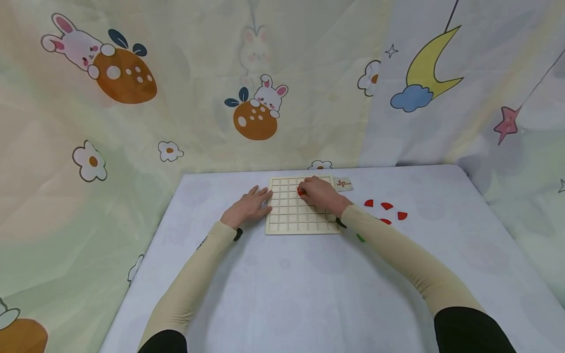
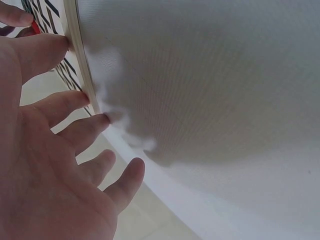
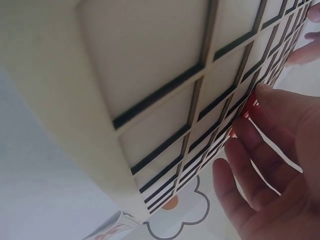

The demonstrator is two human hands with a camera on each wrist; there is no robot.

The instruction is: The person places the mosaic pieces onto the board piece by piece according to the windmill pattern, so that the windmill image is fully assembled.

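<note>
A pale wooden grid board (image 1: 282, 231) of square cells lies on the white table. My right hand (image 1: 323, 195) is over its upper part and pinches a small red piece (image 1: 301, 190) between thumb and fingers. In the right wrist view the red piece (image 3: 249, 104) is against the grid, partly covered by the fingertips, so its full shape is hidden. At the board's left edge, my left hand (image 1: 250, 205) lies with fingers spread. The left wrist view shows its thumb and some fingertips touching the board's side (image 2: 80, 55).
A small patterned card (image 1: 343, 184) lies at the board's upper right corner. Several red rounded wedge pieces (image 1: 402, 215) are scattered to the right, one partly behind my right sleeve. A green piece (image 1: 361, 238) lies just below that forearm. A printed curtain (image 1: 309, 122) hangs behind the table.
</note>
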